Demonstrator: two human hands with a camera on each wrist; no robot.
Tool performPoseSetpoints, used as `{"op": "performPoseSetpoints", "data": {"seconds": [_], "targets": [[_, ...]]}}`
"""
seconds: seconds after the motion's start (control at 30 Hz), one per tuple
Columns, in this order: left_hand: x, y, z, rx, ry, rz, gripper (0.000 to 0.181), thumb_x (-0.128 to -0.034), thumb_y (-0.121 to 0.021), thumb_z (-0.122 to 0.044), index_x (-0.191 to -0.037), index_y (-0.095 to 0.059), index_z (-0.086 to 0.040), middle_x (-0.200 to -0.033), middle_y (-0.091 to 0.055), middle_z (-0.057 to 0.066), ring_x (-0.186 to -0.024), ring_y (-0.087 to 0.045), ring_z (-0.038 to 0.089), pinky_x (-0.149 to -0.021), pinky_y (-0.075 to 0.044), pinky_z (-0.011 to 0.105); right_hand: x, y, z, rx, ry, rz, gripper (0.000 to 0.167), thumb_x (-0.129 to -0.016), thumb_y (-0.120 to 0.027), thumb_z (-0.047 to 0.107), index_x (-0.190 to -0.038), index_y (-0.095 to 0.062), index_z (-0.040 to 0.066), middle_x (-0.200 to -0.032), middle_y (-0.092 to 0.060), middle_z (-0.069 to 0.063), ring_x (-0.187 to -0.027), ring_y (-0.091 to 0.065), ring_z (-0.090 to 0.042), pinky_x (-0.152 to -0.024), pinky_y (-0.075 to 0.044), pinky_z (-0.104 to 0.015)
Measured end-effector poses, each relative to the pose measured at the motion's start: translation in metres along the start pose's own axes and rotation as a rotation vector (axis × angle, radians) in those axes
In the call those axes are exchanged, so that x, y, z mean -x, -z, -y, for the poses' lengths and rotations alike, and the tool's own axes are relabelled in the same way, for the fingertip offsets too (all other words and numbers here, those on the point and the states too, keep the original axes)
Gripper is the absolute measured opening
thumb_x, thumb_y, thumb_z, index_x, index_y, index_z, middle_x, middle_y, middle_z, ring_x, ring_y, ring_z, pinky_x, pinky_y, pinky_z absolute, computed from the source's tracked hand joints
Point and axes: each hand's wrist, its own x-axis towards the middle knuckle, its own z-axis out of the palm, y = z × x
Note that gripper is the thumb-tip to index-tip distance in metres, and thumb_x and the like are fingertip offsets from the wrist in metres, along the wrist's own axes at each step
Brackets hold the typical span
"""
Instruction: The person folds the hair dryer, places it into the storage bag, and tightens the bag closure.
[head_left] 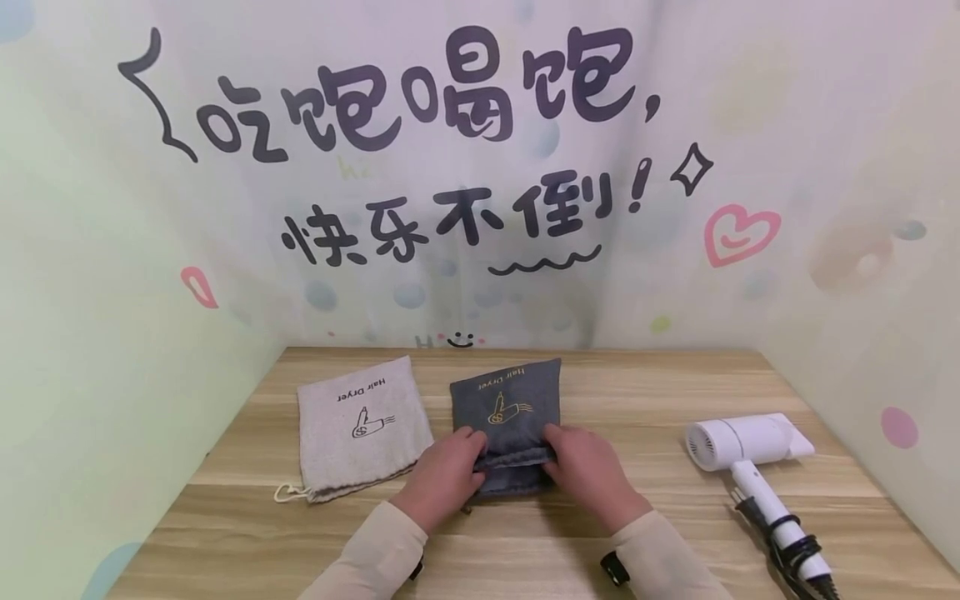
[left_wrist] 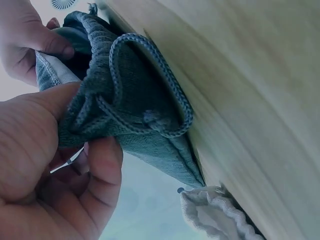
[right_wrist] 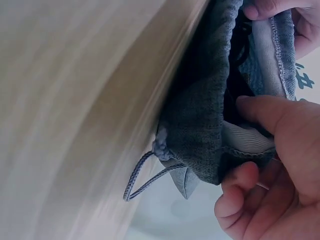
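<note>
Dark drawstring bag point(head_left: 532, 392): mouth gaping, fingers of left hand point(head_left: 444, 475) and right hand point(head_left: 588, 473) pinching opposite edges.

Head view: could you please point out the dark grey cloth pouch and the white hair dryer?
Dark grey cloth pouch point(head_left: 513, 432), head view, its printed face.
White hair dryer point(head_left: 750, 441), head view, its barrel.

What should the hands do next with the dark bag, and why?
Perhaps pull the dark bag a little wider open: the left hand and right hand hold its rim, it gapes only partly, and the white hair dryer lies outside it.
</note>
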Motion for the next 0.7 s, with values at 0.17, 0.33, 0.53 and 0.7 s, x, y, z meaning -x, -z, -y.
{"op": "performPoseSetpoints", "data": {"seconds": [0.17, 0.33, 0.53, 0.7], "targets": [[0.000, -0.001, 0.001, -0.009, 0.007, -0.021, 0.022, -0.0805, -0.082, -0.013, -0.090, -0.062, -0.012, -0.083, -0.056, -0.002, -0.072, -0.058, 0.015, -0.061, -0.049, 0.031, -0.003, -0.002, 0.000, 0.033, -0.003, -0.003, 0.032, -0.075, -0.083, 0.008, -0.076, -0.052, 0.014, -0.061, -0.053, 0.000, -0.057, -0.057, -0.023, -0.050, -0.045, -0.039], [0.001, 0.001, 0.002, -0.009, 0.012, -0.014, 0.024, -0.0794, -0.083, -0.015, -0.090, -0.061, -0.013, -0.082, -0.055, -0.003, -0.070, -0.057, 0.015, -0.060, -0.049, 0.031, -0.003, 0.002, -0.003, 0.009, 0.003, 0.030, 0.031, -0.074, -0.084, 0.013, -0.079, -0.053, 0.015, -0.065, -0.054, 0.001, -0.059, -0.057, -0.021, -0.052, -0.045, -0.039], [0.009, 0.012, 0.011, 0.069, 0.013, 0.072, 0.031, -0.0778, -0.084, -0.027, -0.091, -0.060, -0.014, -0.084, -0.051, -0.005, -0.068, -0.049, 0.010, -0.061, -0.045, 0.030, 0.008, 0.014, -0.015, -0.085, 0.054, 0.104, 0.038, -0.075, -0.086, 0.027, -0.103, -0.063, 0.013, -0.091, -0.062, 0.002, -0.079, -0.061, -0.018, -0.070, -0.052, -0.040], [0.021, 0.024, 0.021, 0.088, -0.008, 0.162, 0.035, -0.0767, -0.083, -0.035, -0.093, -0.062, -0.013, -0.087, -0.054, -0.003, -0.071, -0.049, 0.010, -0.066, -0.047, 0.032, 0.016, 0.024, -0.027, -0.127, 0.137, 0.162, 0.045, -0.077, -0.083, 0.024, -0.115, -0.064, 0.010, -0.105, -0.061, -0.001, -0.093, -0.063, -0.019, -0.081, -0.052, -0.041]]}}
